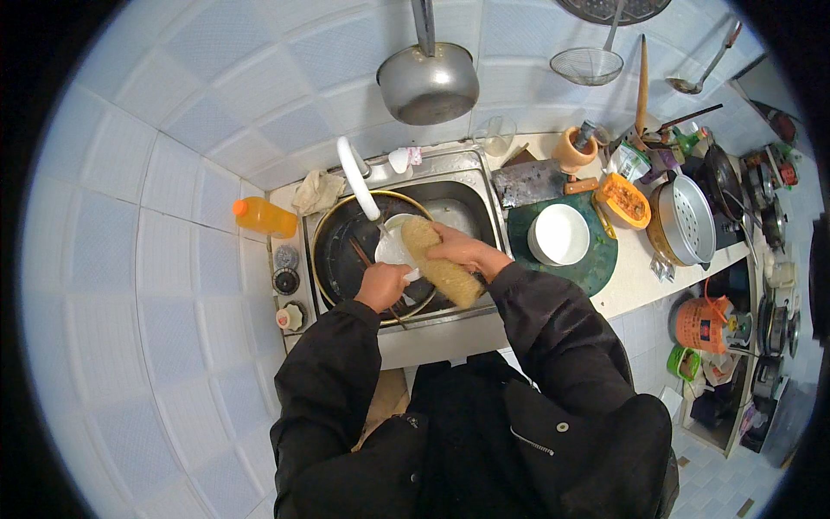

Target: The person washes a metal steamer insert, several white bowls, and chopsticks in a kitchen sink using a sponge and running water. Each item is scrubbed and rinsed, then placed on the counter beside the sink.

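My left hand (384, 286) grips the near rim of a white bowl (391, 250) under the white faucet (356, 175), where water runs into it. A long loofah sponge (447, 266) is in my right hand (463, 250), its upper end against the bowl's right side. Beneath both hands lies a dark wok (337, 259) with a yellowish rim, set in the steel sink (463, 214). Wooden chopsticks (358, 250) lean inside the wok, partly hidden by my left hand.
White bowls (559, 235) are stacked on a green cutting board (600, 272), with a cleaver (532, 183) behind them. A cut pumpkin (622, 201) and a steamer pot (687, 220) stand farther right. An orange bottle (266, 218) is left of the sink. A saucepan (428, 84) hangs above.
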`<state>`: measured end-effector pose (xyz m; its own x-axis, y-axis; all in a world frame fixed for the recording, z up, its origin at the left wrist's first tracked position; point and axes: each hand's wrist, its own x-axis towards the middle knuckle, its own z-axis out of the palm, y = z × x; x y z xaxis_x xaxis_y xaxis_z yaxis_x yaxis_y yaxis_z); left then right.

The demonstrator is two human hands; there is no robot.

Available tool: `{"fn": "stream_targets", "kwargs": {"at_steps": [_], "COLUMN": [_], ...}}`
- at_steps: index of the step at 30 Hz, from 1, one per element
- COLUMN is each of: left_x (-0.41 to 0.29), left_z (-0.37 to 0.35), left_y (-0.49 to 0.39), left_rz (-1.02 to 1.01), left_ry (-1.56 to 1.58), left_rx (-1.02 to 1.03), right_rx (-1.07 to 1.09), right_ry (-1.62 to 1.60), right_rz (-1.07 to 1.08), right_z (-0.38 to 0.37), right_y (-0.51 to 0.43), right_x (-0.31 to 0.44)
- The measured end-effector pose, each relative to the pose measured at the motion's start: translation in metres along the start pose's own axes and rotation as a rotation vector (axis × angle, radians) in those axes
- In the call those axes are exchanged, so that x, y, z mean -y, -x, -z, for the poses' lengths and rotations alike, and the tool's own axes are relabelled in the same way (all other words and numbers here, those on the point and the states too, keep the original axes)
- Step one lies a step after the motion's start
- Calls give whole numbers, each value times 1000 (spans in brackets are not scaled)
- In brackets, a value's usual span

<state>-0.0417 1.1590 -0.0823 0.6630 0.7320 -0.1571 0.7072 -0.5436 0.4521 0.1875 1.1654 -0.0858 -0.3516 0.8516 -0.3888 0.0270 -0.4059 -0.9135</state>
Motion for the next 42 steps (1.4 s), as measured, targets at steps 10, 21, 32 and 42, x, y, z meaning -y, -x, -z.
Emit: {"fn": "stream_targets", "kwargs": {"at_steps": [10, 21, 32, 42], "left_x": [18, 37, 44, 19], "left_z": [23, 0, -18, 13], "left_y": [-11, -15, -17, -18], "left_rz": [194, 188, 214, 179], "left_ry": [1245, 1447, 1877, 1663], "left_rx": [79, -104, -388, -207], "right_rx": [-85, -306, -226, -649], "right_ry": [-440, 278, 715, 652], "right_rz": [-119, 208, 654, 745], "right_z": [39, -6, -54, -27], "right_y": [-34, -37, 19, 25], "right_x": [-33, -12, -11, 12]}}
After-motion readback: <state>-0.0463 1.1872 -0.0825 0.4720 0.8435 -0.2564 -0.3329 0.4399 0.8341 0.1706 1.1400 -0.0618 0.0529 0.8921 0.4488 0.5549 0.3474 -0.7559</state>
